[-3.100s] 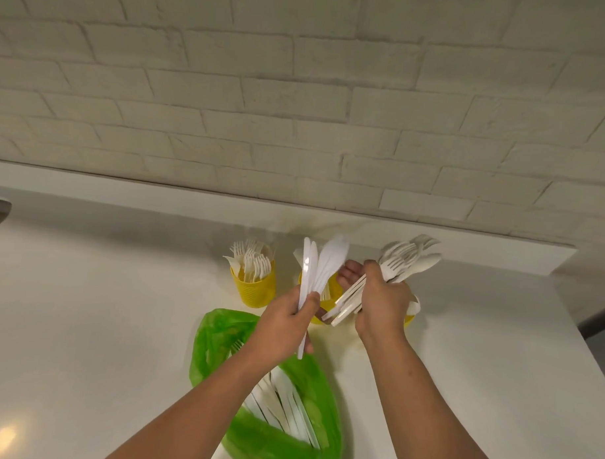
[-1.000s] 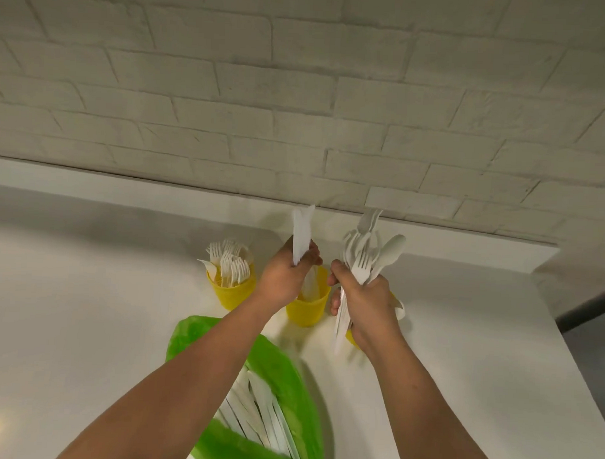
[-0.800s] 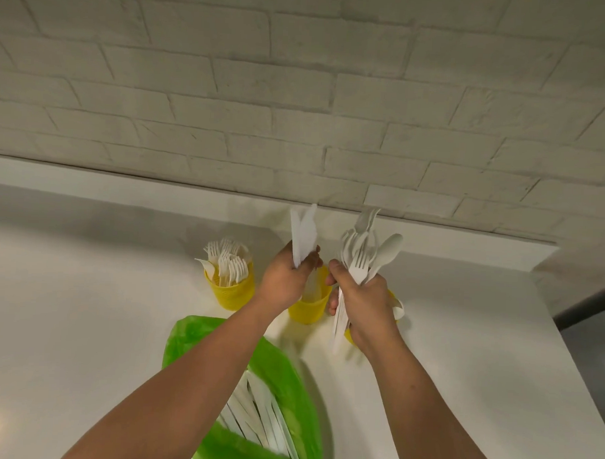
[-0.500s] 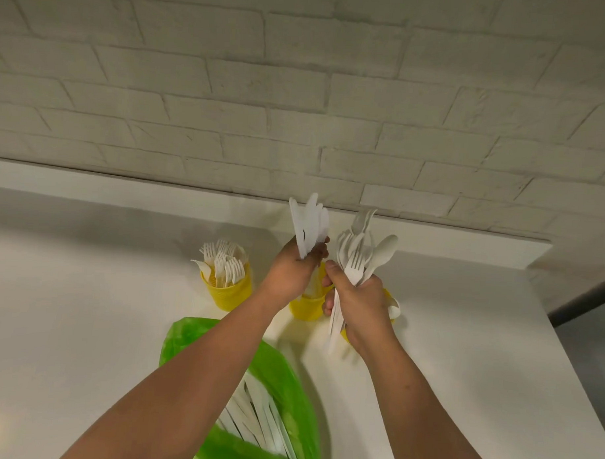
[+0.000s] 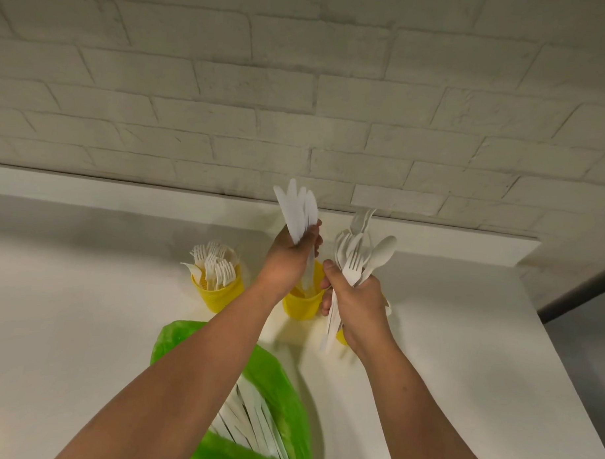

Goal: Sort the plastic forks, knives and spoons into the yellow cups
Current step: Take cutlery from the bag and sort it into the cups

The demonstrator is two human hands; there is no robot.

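Note:
My left hand (image 5: pixel 288 259) grips a bunch of white plastic knives (image 5: pixel 296 212), blades up, directly above the middle yellow cup (image 5: pixel 300 304), into which handles reach. My right hand (image 5: pixel 358 301) holds a mixed bundle of white spoons and forks (image 5: pixel 360 252) upright, just right of that cup. The left yellow cup (image 5: pixel 220 295) stands full of forks (image 5: pixel 216 264). A third yellow cup (image 5: pixel 341 337) is mostly hidden behind my right hand.
A green plastic bag (image 5: pixel 274 400) with several more white utensils (image 5: pixel 249 426) lies open on the white counter (image 5: pixel 85 324) under my left forearm. A white brick wall (image 5: pixel 299 92) rises behind the cups. The counter's right edge (image 5: pixel 563 393) drops off.
My left hand has lifted slightly with the knives fanned above the middle cup. The right hand's bundle went from slanted to upright and stays beside the cup.

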